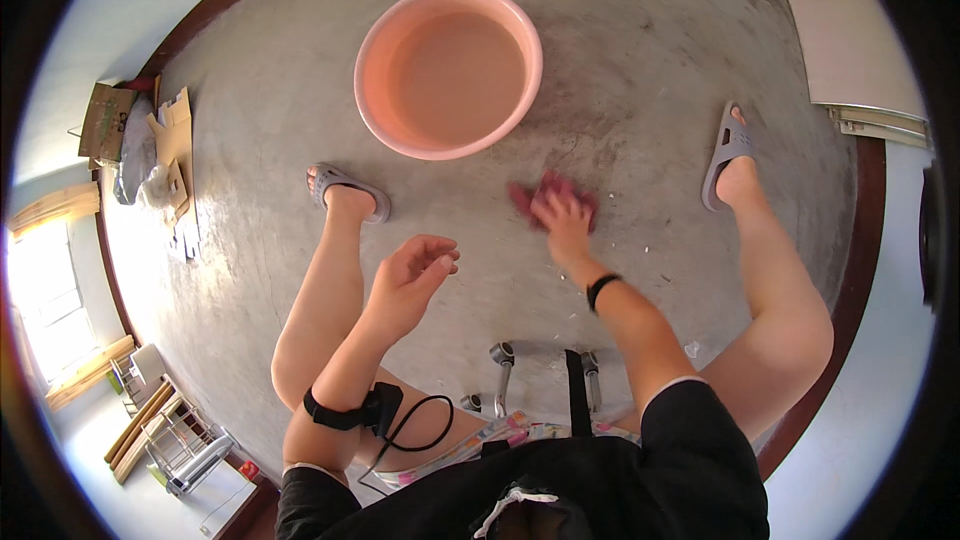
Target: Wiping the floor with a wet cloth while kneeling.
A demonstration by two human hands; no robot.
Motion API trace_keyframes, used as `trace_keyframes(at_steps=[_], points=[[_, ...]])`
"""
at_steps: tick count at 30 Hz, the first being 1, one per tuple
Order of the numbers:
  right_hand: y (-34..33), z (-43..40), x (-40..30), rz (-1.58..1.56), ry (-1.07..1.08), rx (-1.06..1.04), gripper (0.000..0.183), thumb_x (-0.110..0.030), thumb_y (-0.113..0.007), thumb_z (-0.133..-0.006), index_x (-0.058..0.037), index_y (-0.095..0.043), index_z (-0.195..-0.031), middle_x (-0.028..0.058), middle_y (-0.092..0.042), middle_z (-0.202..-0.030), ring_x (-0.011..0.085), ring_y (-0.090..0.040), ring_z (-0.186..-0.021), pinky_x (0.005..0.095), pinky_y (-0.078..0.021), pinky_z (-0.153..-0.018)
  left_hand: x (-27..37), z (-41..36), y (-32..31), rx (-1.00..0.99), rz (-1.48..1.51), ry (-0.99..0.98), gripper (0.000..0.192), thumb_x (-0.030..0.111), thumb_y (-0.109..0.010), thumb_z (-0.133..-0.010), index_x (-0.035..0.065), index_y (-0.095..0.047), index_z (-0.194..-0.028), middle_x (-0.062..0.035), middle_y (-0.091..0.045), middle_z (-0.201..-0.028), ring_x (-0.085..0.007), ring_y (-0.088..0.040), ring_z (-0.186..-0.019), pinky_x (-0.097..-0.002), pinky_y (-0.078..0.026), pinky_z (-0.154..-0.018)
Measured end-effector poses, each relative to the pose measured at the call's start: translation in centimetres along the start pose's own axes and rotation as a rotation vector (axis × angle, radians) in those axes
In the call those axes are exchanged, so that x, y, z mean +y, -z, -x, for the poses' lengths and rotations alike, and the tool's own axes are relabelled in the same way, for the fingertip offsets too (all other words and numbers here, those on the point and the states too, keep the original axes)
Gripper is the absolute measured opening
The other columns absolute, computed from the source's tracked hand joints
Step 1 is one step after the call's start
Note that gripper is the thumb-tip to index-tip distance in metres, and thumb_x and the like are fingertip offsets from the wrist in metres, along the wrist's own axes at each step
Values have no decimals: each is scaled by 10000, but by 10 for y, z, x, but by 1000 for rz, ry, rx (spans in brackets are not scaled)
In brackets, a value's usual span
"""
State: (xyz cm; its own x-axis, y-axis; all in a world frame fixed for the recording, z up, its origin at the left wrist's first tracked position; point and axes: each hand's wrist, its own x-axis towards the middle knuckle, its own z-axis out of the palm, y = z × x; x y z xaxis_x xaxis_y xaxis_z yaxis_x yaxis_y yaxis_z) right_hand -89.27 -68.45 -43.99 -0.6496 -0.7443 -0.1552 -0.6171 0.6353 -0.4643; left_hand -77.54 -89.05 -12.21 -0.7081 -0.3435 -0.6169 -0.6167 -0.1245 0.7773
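My right hand (564, 219) presses a dark red cloth (555, 184) against the concrete floor (465, 277); hand and cloth are slightly blurred. Held up in the air over the left thigh, my left hand (411, 274) has loosely curled fingers with nothing visible in them. A pink plastic basin (373, 124) stands on the floor beyond both hands. Cloudy brownish water (459, 79) lies inside it. The cloth is apart from the basin, to its lower right.
White crumbs (646, 249) dot the floor near the cloth. My slippered feet stand wide apart. Chair casters (502, 352) show beneath me. Cardboard boxes (176, 135) and plastic bags lie by the left wall. A pale folded panel (855, 45) leans at the right wall.
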Motion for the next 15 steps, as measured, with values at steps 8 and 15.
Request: trace_keyframes(at_steps=[8,15], points=[[17,8,-35,-580,10,217,437,66,-572,-692,-152,-649,-1062,122,-591,-1098,383,-505,-1089,462,-413,-930,-33,-53,-35,-98,-481,-30,332,226,-595,-918,18,-585,-1178,-137,-654,-1075,-226,-626,-969,-340,-486,-874],[70,-142,53,-297,-140,305,473,-50,-604,-816,-176,-555,-1269,120,-522,-1311,400,-476,-1173,496,-402,-985,-129,-163,-43,92,-924,139,456,273,-562,-879,61,-542,-1282,-223,-520,-1299,-388,-527,-1173,-440,-440,-992]])
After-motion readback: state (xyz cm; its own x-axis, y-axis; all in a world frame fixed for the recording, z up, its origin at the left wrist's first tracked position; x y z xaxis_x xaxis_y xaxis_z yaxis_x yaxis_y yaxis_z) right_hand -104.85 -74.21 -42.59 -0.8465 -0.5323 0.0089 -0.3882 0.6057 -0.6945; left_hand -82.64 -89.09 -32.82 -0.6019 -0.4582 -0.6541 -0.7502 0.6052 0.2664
